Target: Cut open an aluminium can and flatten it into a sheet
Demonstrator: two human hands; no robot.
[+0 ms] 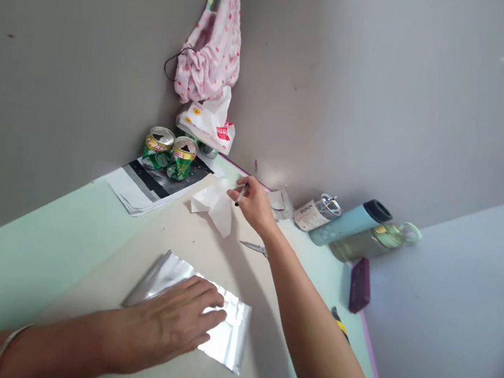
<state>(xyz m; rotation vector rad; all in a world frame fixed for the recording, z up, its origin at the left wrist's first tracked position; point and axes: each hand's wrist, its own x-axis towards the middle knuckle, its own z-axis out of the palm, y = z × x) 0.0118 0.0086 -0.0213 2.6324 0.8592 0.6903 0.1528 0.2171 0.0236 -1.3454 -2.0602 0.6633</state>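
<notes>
A shiny silver foil sheet [232, 330] lies near the front of the table, and my left hand [172, 322] rests on it palm down with its fingers spread. Farther back, my right hand [252, 201] pinches a thin dark pen [241, 194] between thumb and fingers, just right of a crumpled white tissue [216, 206]. The pointed metal blades of scissors [252, 247] show below my right wrist; my forearm hides the rest of them.
Two crushed green cans [182, 159] stand on papers [132, 194] at the back left, near a tissue pack [209, 126]. A labelled jar [314, 215], a blue bottle [345, 224], a clear bottle [366, 242] and a maroon case [360, 285] line the right edge.
</notes>
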